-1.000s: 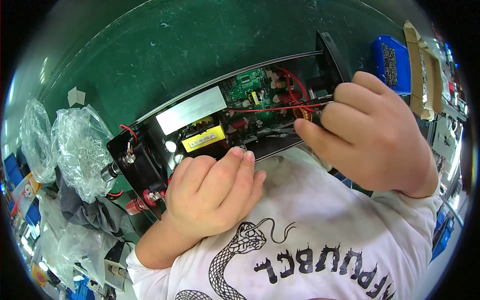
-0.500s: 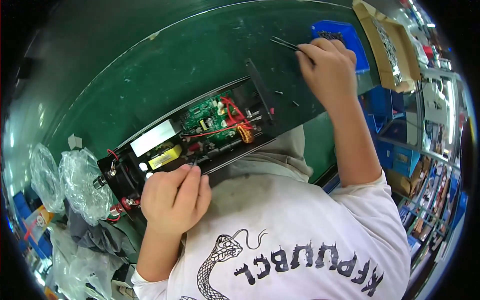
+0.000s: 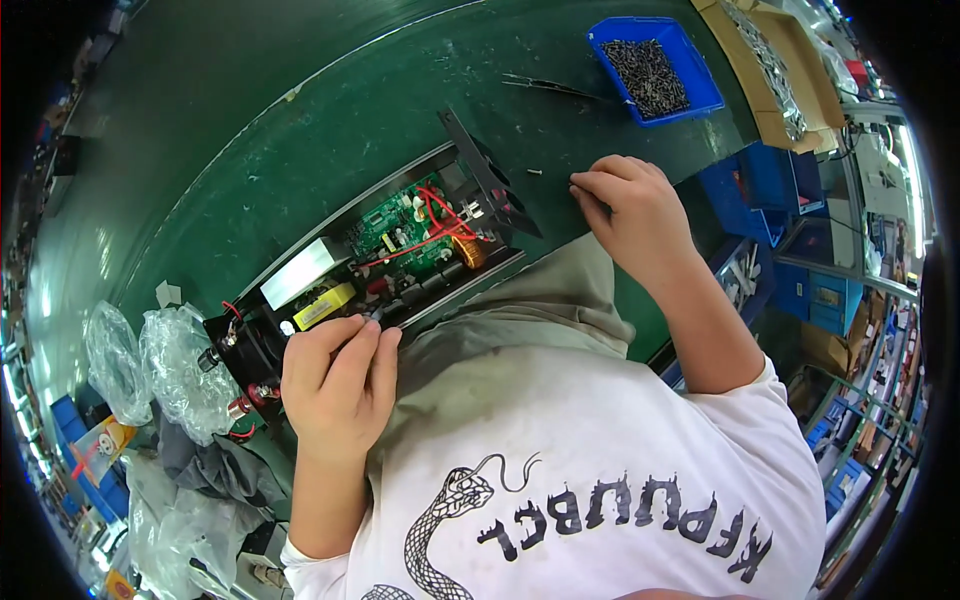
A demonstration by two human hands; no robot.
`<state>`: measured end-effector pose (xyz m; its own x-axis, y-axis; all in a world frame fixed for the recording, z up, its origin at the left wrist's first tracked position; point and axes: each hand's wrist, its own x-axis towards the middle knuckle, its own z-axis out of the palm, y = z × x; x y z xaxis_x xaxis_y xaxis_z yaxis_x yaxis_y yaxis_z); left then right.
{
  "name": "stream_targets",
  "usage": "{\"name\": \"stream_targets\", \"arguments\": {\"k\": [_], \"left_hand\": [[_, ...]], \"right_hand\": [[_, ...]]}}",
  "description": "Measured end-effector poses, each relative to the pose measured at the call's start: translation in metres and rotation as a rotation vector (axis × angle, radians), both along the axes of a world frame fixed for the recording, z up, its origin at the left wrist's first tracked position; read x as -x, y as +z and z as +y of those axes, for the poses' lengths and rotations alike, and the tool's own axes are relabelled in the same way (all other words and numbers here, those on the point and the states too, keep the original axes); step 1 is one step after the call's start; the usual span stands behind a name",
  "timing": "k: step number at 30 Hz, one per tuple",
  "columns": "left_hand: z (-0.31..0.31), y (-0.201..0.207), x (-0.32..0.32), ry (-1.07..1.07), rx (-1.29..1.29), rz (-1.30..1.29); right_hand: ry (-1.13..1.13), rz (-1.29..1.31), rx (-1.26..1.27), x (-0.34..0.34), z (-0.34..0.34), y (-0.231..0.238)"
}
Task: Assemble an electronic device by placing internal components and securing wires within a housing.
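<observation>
A long black box (image 3: 330, 290) with its top off lay slanted on the green table (image 3: 250, 130). Inside it were a green board (image 3: 405, 228), red wires (image 3: 440, 215), a yellow part (image 3: 324, 306) and a silver block (image 3: 305, 272).

The left hand (image 3: 335, 385) rested on the near edge of the box, close to its left end. Its fingers (image 3: 370, 345) were curled in and touched the box rim by the yellow part. I could not tell if it pinched something small.

The right hand (image 3: 635, 215) was on the table just past the right end of the box, not touching it. Its fingers were bent down to the table, near a tiny screw (image 3: 534, 172). I could not tell if it held anything.

Farther away lay thin tweezers (image 3: 550, 87) beside a blue bin (image 3: 655, 68) full of dark screws. Crinkly clear bags (image 3: 160, 360) sat left of the box.
</observation>
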<state>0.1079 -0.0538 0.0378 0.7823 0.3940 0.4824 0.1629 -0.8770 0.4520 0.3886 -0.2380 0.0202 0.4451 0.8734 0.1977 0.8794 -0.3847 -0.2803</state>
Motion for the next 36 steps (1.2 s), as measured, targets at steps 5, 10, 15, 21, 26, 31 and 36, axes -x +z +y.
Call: {"name": "stream_targets", "arguments": {"k": [5,10,15,21,26,31,36], "left_hand": [[-0.003,0.001,-0.002,0.037,0.004,0.001],[-0.007,0.003,-0.002,0.108,0.084,0.009],[-0.007,0.003,-0.001,0.112,0.082,-0.006],[-0.007,0.004,0.000,0.094,0.056,-0.009],[-0.005,0.001,0.002,0.057,0.042,-0.033],[-0.005,0.000,0.002,0.080,0.009,-0.060],[-0.007,0.004,0.013,-0.016,0.026,-0.231]], "right_hand": [[0.060,0.018,-0.001,-0.007,-0.002,0.001],[0.130,-0.011,0.256,-0.018,0.005,0.014],[0.149,-0.006,0.310,-0.024,0.023,0.016],[0.050,0.162,0.019,-0.006,0.045,0.000],[0.021,0.145,0.194,-0.011,0.052,0.012],[-0.012,0.100,0.492,-0.016,0.056,0.025],[0.007,0.118,0.298,-0.021,0.040,0.015]]}}
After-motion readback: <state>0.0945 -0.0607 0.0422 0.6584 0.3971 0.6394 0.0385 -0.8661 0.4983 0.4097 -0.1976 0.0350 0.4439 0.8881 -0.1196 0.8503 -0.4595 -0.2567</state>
